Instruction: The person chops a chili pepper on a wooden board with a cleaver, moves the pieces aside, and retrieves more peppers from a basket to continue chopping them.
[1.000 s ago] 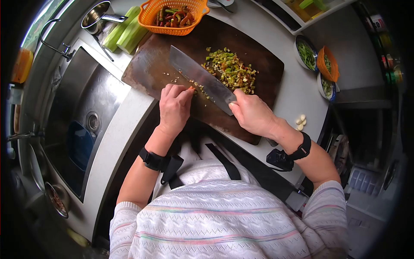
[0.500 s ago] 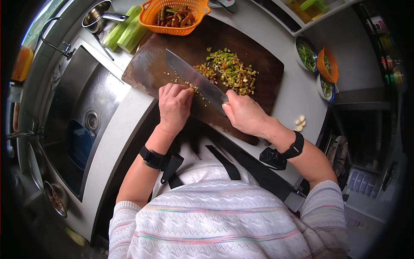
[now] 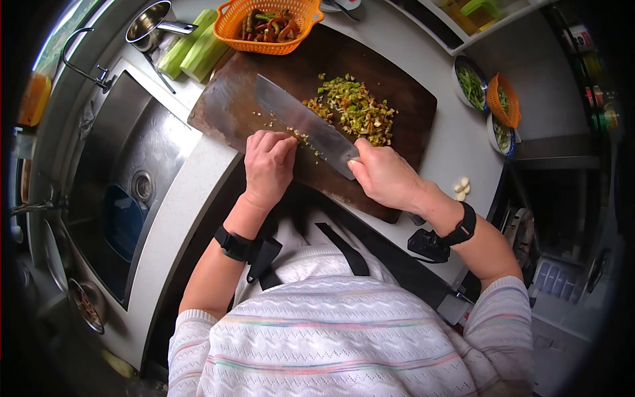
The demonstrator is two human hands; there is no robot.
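On the dark wooden cutting board (image 3: pixel 397 92), the right hand (image 3: pixel 383 175) grips a broad steel cleaver (image 3: pixel 304 122); the curled left hand (image 3: pixel 268 162) pins small pieces beside the blade. Chopped green peppers (image 3: pixel 354 109) heap just beyond, bare board leftward.

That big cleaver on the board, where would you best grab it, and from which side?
By the handle at the near end of the cleaver, coming from the person's right, as the right hand does, closed round it behind the blade. The blade is broad, its edge down on the cutting board, so only that end looks safe.
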